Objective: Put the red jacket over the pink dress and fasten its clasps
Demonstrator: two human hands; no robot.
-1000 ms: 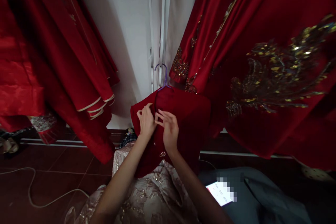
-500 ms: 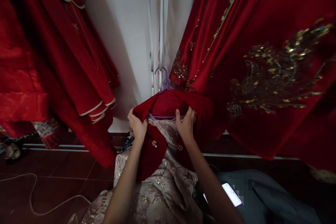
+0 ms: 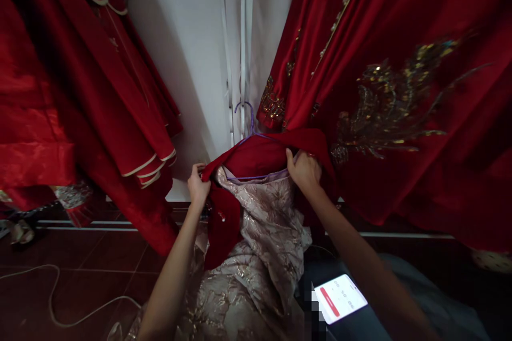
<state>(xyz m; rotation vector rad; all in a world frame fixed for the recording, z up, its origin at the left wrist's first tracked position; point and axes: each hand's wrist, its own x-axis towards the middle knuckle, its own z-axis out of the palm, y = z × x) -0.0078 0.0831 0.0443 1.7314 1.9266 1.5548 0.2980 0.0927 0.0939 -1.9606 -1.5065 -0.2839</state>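
Note:
A dark red jacket [image 3: 256, 157] hangs on a purple hanger [image 3: 246, 117] in front of me. Its two front flaps are pulled wide apart. My left hand [image 3: 198, 186] is closed on the left flap's edge. My right hand [image 3: 304, 170] is closed on the right flap's edge. Between the flaps a pale gold brocade dress [image 3: 264, 224] shows, hanging on the same hanger and spilling down toward me.
Red garments hang at the left [image 3: 80, 96], and a red robe with gold embroidery [image 3: 400, 101] hangs at the right. A white wall [image 3: 192, 53] lies behind. A lit phone [image 3: 340, 298] rests at the lower right. A white cable [image 3: 56, 298] runs over the dark floor.
A second ago both hands worked close together at the jacket's closed front. They have since parted the flaps and moved outward, uncovering the gold dress.

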